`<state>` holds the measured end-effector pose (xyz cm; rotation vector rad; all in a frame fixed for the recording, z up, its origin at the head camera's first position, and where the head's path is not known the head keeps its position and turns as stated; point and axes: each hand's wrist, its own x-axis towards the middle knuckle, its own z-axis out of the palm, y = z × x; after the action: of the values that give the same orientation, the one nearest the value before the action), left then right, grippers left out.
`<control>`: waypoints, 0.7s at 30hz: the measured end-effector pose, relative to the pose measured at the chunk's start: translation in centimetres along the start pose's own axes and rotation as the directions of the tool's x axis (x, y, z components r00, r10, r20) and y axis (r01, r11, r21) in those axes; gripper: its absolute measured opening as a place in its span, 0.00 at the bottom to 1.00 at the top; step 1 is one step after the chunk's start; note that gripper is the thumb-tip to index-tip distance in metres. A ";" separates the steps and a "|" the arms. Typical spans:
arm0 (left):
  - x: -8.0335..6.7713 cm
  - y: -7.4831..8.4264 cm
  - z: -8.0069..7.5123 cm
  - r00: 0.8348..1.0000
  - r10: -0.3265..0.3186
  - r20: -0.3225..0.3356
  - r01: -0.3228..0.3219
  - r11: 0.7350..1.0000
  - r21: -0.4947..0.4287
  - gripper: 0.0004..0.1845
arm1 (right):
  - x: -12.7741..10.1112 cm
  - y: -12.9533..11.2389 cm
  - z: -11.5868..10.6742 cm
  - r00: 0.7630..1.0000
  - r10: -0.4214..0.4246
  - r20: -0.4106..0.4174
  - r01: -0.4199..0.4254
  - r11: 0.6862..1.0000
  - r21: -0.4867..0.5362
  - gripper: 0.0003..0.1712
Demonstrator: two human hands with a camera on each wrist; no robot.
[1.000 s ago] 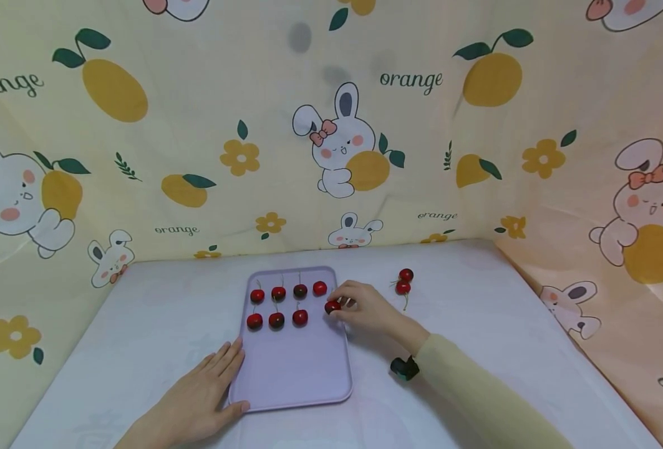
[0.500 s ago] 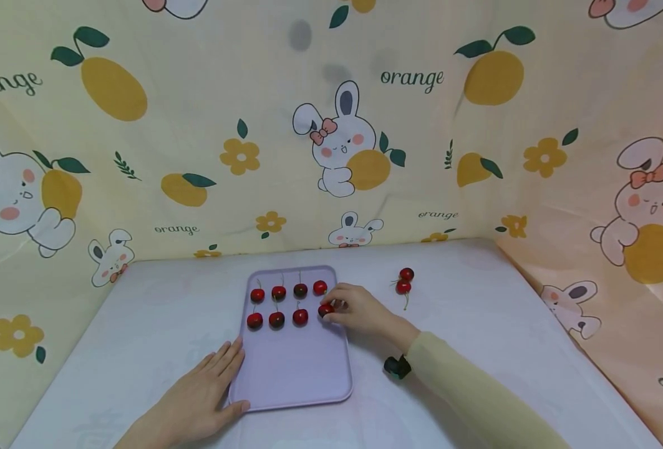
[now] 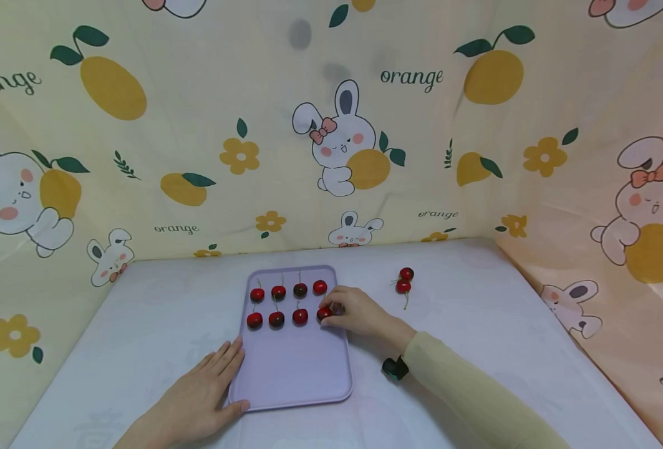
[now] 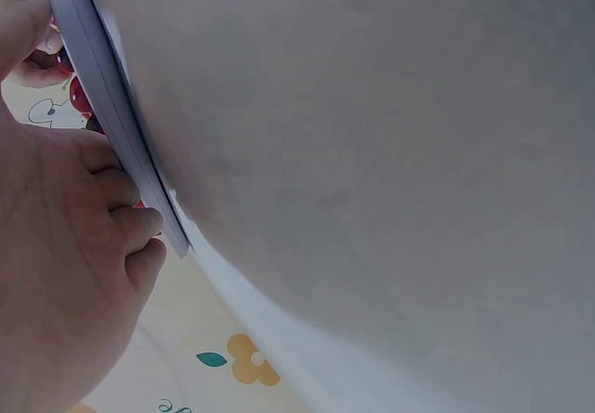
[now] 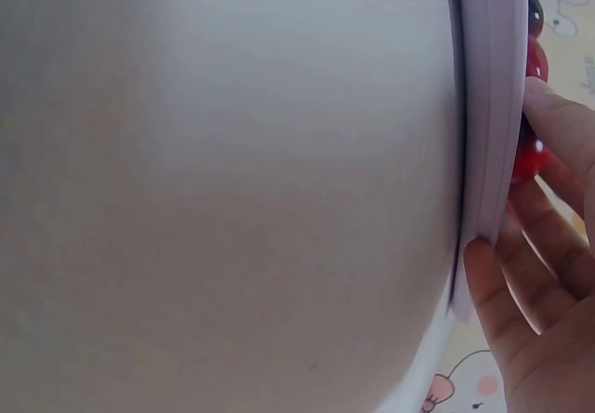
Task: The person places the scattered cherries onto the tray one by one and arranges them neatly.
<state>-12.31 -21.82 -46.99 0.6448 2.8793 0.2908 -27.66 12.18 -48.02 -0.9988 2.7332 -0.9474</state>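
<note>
The right hand pinches a red cherry between its fingertips, setting it at the right end of the nearer row on the lavender tray. The cherry is round; its stem is hidden by the fingers, so which way it points cannot be told. Seven other cherries lie in two rows across the tray's far half, their stems pointing away from the person. The tray's long axis runs away from the person. The left hand lies flat and relaxed on the desk, fingers straight against the tray's near left edge. A pair of cherries lies on the desk, right of the tray.
</note>
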 end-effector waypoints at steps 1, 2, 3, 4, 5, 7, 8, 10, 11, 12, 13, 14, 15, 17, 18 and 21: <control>0.0 0.0 0.0 1.000 0.001 -0.001 -0.001 1.000 0.000 0.52 | 0.0 0.0 0.0 1.000 0.000 0.000 0.000 1.000 -0.002 0.14; 0.0 0.0 0.0 1.000 0.001 0.000 -0.001 1.000 0.000 0.52 | 0.0 0.0 0.0 1.000 0.000 0.000 0.000 1.000 -0.002 0.15; 0.0 0.0 0.0 1.000 -0.001 0.002 0.001 1.000 -0.001 0.52 | 0.0 -0.1 0.0 1.000 -0.001 0.000 0.001 1.000 -0.002 0.15; 0.0 0.0 0.0 1.000 -0.004 0.004 0.004 1.000 -0.003 0.52 | 0.0 -0.1 0.0 1.000 -0.001 0.000 0.001 1.000 -0.003 0.15; 0.0 0.0 0.0 1.000 -0.005 0.007 0.005 1.000 -0.003 0.52 | 0.0 -0.1 0.0 1.000 -0.002 -0.001 0.002 1.000 -0.003 0.15; 0.0 0.0 0.0 1.000 -0.006 0.008 0.006 1.000 -0.003 0.52 | 0.0 -0.2 -0.1 1.000 0.000 -0.002 0.000 1.000 -0.005 0.15; 0.0 0.0 0.0 1.000 -0.006 0.008 0.006 1.000 -0.002 0.52 | 0.0 -0.2 -0.1 1.000 -0.002 -0.003 0.002 1.000 -0.007 0.15; 0.1 -0.1 0.1 1.000 -0.007 0.010 0.007 1.000 0.000 0.52 | 0.0 -0.3 -0.1 1.000 0.000 -0.002 0.000 1.000 -0.009 0.16; 0.1 -0.1 0.1 1.000 -0.008 0.010 0.008 1.000 0.002 0.52 | 0.0 -0.3 -0.1 1.000 0.000 -0.002 0.000 1.000 -0.010 0.17; 0.1 -0.1 0.1 1.000 -0.010 0.012 0.010 1.000 0.003 0.52 | 0.0 -0.4 -0.2 1.000 -0.001 -0.001 0.001 1.000 -0.012 0.17; 0.1 -0.1 0.1 1.000 -0.012 0.015 0.012 1.000 0.003 0.52 | 0.0 -0.4 -0.2 1.000 -0.004 -0.002 0.004 1.000 -0.014 0.18; 0.1 -0.1 0.1 1.000 -0.015 0.017 0.015 1.000 0.004 0.52 | 0.0 -0.4 -0.2 1.000 -0.006 -0.001 0.006 1.000 -0.016 0.18; 0.1 -0.1 0.1 1.000 -0.018 0.020 0.018 1.000 0.004 0.52 | 0.0 -0.4 -0.3 1.000 -0.002 0.001 0.002 1.000 -0.021 0.19; 0.1 -0.1 0.1 0.999 -0.021 0.024 0.021 1.000 0.002 0.53 | 0.0 -0.4 -0.3 1.000 -0.003 -0.001 0.003 1.000 -0.027 0.19; 0.1 -0.1 0.1 0.999 -0.021 0.025 0.021 1.000 0.000 0.53 | -0.1 -0.4 -0.4 1.000 -0.005 -0.003 0.005 1.000 -0.028 0.19; 0.1 -0.1 0.1 1.000 -0.017 0.024 0.017 1.000 -0.001 0.53 | -0.2 -0.5 -0.5 1.000 0.005 -0.006 -0.005 1.000 -0.024 0.19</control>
<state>-12.40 -21.83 -47.12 0.6188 2.8604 0.2809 -27.37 12.28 -47.33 -0.9947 2.7568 -0.9201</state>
